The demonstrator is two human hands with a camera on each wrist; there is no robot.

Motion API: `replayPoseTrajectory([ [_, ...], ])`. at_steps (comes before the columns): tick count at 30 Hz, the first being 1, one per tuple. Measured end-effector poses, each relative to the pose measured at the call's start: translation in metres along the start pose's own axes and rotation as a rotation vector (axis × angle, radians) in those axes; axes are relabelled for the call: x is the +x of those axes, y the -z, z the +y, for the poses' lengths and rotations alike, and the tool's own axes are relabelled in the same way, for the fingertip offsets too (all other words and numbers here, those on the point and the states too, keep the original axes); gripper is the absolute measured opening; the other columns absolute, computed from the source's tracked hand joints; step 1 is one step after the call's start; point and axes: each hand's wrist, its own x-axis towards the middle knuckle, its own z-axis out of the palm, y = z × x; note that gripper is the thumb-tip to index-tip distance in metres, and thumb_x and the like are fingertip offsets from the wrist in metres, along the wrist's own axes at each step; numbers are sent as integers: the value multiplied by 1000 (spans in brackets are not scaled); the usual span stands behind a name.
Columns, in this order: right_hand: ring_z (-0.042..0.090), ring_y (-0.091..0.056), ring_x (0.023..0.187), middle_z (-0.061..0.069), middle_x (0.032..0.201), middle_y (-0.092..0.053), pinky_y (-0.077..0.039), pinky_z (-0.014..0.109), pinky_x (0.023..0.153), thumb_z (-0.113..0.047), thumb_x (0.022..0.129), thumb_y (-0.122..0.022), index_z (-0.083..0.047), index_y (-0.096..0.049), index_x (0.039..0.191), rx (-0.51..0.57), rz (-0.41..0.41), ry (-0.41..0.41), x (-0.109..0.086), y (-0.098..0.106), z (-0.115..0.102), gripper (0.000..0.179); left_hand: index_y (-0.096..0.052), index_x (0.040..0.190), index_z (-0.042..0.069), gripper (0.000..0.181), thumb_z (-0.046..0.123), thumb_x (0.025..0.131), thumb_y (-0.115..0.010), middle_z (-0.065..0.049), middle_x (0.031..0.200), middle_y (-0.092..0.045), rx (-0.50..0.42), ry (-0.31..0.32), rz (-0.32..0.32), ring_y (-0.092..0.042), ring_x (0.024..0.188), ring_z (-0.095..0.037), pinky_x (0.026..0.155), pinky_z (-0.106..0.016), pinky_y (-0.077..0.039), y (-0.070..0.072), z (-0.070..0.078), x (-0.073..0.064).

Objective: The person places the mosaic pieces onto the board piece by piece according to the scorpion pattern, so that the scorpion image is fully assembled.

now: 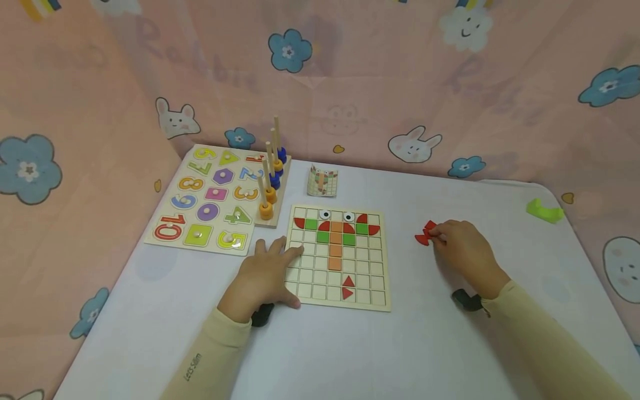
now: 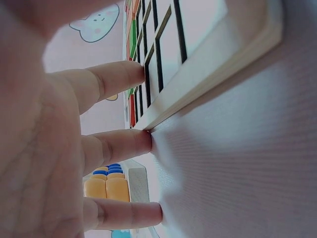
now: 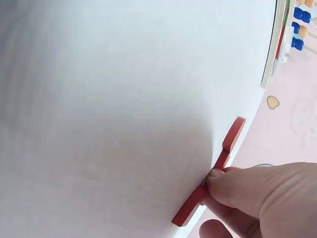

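Observation:
A square wooden grid board (image 1: pixel 370 268) lies on the table, bearing red, green and orange pieces and two round eye pieces near its top. Two red triangles (image 1: pixel 348 281) sit in lower squares. My left hand (image 1: pixel 261 280) is at the board's left edge with spread fingers; in the left wrist view a fingertip (image 2: pixel 136 73) touches the grid. Right of the board, my right hand (image 1: pixel 464 253) pinches a small red piece at a cluster of red pieces (image 1: pixel 422 239). The right wrist view shows the thumb (image 3: pixel 230 186) against it, next to another red piece (image 3: pixel 189 207); its shape is partly hidden.
A number-and-shape puzzle board (image 1: pixel 172 194) and a peg stand with orange and blue rings (image 1: pixel 266 211) stand at the left. Behind the grid board is a small pattern card (image 1: pixel 322 182). A bright green curved piece (image 1: pixel 545 211) lies far right. Patterned pink cloth (image 1: pixel 350 72) rises behind the table.

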Motion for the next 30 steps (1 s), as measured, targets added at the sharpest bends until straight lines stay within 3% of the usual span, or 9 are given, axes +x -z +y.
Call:
replayPoseTrajectory([
  [6,45,-63,106,23,109,-73,-52,60,95,-5,96,-76,5,-76,116,-5,-23,-15,1,0,0,22,-53,157,25,113,51,59,-103,-17,164,-39,-10,5,-5,-41,121,-40,70,-42,-51,0,0,1],
  [13,37,-60,91,16,94,-73,-55,52,82,-7,95,-77,6,-77,116,-8,-39,-1,2,-1,-5,24,-54,157,25,113,51,59,-103,-17,164,-39,-6,3,0,-42,121,-40,70,-42,-51,-1,-1,1],
  [18,41,-60,98,20,102,-74,-56,55,88,-5,93,-80,6,-77,117,-5,-17,15,0,-2,-7,27,-54,157,26,113,52,58,-103,-17,164,-39,-2,3,0,-42,119,-39,68,-40,-50,-2,-2,2],
  [30,32,-62,84,8,87,-74,-56,50,79,-5,93,-81,0,-80,101,3,12,54,9,0,-5,10,-54,157,25,113,52,59,-103,-17,164,-39,2,-4,3,-42,117,-38,66,-38,-49,-1,-2,1],
])
